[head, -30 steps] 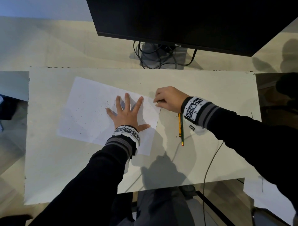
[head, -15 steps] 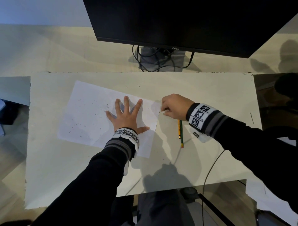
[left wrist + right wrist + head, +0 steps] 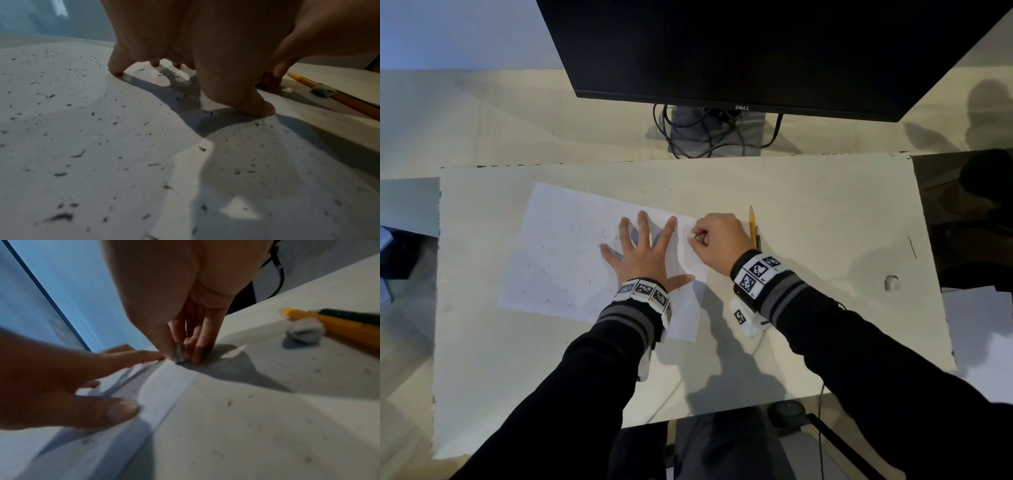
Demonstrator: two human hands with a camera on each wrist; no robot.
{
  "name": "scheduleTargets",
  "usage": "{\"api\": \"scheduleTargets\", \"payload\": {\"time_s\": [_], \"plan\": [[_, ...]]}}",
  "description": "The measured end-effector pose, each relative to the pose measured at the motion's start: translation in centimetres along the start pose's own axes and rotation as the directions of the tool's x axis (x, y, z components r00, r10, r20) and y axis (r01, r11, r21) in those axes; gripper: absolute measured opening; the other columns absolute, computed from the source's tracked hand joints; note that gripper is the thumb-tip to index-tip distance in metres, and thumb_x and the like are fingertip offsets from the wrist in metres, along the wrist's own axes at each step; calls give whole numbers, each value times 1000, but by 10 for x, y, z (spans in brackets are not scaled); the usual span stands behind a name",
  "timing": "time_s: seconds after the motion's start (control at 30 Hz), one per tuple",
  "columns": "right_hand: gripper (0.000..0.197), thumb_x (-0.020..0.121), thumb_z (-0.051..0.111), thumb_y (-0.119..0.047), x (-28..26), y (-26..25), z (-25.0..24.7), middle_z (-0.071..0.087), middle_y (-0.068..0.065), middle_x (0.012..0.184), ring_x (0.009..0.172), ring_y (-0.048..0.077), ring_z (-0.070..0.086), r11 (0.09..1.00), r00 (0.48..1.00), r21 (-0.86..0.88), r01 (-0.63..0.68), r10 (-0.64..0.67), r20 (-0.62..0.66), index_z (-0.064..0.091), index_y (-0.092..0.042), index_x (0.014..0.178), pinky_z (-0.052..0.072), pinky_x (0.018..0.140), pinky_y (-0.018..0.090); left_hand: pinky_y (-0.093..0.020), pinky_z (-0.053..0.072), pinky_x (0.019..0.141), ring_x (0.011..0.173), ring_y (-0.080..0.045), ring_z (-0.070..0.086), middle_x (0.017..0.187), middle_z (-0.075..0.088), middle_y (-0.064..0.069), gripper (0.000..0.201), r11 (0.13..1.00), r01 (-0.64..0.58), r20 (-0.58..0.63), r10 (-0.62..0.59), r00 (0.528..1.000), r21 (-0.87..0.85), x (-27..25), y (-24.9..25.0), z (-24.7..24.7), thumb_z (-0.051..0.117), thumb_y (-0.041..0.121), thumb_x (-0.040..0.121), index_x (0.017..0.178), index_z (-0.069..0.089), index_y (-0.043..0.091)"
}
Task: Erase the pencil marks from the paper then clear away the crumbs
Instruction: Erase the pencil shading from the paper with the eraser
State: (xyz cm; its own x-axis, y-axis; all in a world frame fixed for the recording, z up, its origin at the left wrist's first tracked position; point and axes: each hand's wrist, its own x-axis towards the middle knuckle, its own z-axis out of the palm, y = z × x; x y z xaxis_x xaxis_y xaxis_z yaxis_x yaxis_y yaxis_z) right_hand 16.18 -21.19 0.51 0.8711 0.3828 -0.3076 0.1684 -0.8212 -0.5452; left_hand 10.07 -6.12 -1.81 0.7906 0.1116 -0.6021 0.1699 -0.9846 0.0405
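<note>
A white sheet of paper (image 3: 571,246) lies on the pale board, strewn with dark eraser crumbs (image 3: 59,174). My left hand (image 3: 647,253) presses flat on the sheet's right part, fingers spread. My right hand (image 3: 709,240) is curled at the paper's right edge and pinches a small grey eraser piece (image 3: 180,353) between thumb and fingers, its tip down on the sheet. Just right of that hand lie two pencils (image 3: 753,226), one yellow and one dark. A grey eraser lump (image 3: 304,332) rests against the yellow pencil (image 3: 349,102).
The pale board (image 3: 825,205) ends close to my body and at both sides. A black monitor (image 3: 756,51) stands behind it with tangled cables (image 3: 709,137) at its foot. A small white object (image 3: 891,282) sits at the right. A thin cable (image 3: 822,411) hangs from my right arm.
My right hand has shifted left and toward me, from just off the paper's right edge onto it. The pencil tips now show beyond it. The left hand stays spread on the sheet.
</note>
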Motion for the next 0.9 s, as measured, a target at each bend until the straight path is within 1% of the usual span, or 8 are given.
{"api": "scheduleTargets", "payload": {"time_s": [0.13, 0.3, 0.43, 0.57, 0.63, 0.73, 0.83, 0.9], "plan": [[9, 82, 68, -17, 10, 14, -3, 64, -5, 71, 70, 15, 60, 973, 959, 107, -206, 222, -177, 72, -13, 75, 55, 74, 30, -74, 14, 110, 147, -38, -19, 160, -29, -4, 113, 1000, -5, 10, 5, 1000, -6, -1, 0, 0, 42, 92, 68, 144, -31, 49], [10, 82, 69, -17, 5, -9, 7, 64, -3, 69, 66, 14, 59, 982, 974, 114, -152, 168, -149, 71, -12, 73, 55, 68, 28, -74, 15, 109, 148, -38, -18, 160, -28, -4, 113, 1000, -7, 0, 7, 1000, -4, -1, 0, 0, 43, 91, 69, 145, -29, 49], [8, 80, 71, -15, 17, 6, -4, 63, -6, 64, 64, 13, 62, 918, 895, 262, -299, 365, -257, 73, -12, 72, 56, 71, 24, -74, 13, 109, 147, -39, -19, 160, -30, -4, 113, 1000, -7, 11, 7, 1000, -7, 0, -1, 0, 43, 92, 69, 144, -30, 49], [7, 78, 73, -14, 15, -18, 7, 65, -5, 65, 65, 14, 63, 960, 961, 210, -185, 221, -166, 73, -15, 71, 58, 72, 28, -74, 14, 109, 147, -39, -19, 160, -29, -4, 114, 1000, -4, 0, 4, 1000, -11, 2, 0, 1, 46, 89, 70, 144, -31, 49], [4, 78, 73, -15, 15, -12, 9, 67, -5, 66, 67, 13, 64, 946, 946, 238, -222, 268, -181, 75, -15, 74, 57, 73, 26, -74, 13, 109, 147, -39, -19, 160, -29, -4, 114, 1000, -3, 8, 3, 1000, -12, 1, 0, 0, 46, 90, 69, 144, -30, 49], [6, 80, 73, -20, 18, 1, -1, 66, -5, 66, 67, 13, 63, 912, 888, 266, -313, 380, -259, 75, -15, 75, 55, 71, 23, -75, 13, 109, 147, -39, -19, 159, -30, -4, 115, 1000, -6, 17, 6, 1000, -10, 0, -1, 0, 45, 91, 69, 144, -31, 48], [6, 81, 72, -17, 16, -13, 5, 64, -5, 66, 62, 10, 58, 942, 927, 205, -267, 309, -214, 72, -15, 75, 51, 65, 19, -75, 13, 109, 147, -39, -19, 160, -30, -5, 114, 1000, -8, 14, 8, 1000, -16, 0, 0, 0, 47, 89, 70, 145, -30, 48], [4, 80, 73, -15, 13, -18, 11, 64, -5, 65, 63, 10, 60, 954, 945, 197, -226, 264, -194, 73, -15, 75, 54, 69, 21, -75, 13, 109, 147, -39, -19, 160, -29, -5, 114, 1000, -9, 13, 9, 1000, -17, 0, 1, 0, 47, 88, 70, 145, -30, 48]]}}
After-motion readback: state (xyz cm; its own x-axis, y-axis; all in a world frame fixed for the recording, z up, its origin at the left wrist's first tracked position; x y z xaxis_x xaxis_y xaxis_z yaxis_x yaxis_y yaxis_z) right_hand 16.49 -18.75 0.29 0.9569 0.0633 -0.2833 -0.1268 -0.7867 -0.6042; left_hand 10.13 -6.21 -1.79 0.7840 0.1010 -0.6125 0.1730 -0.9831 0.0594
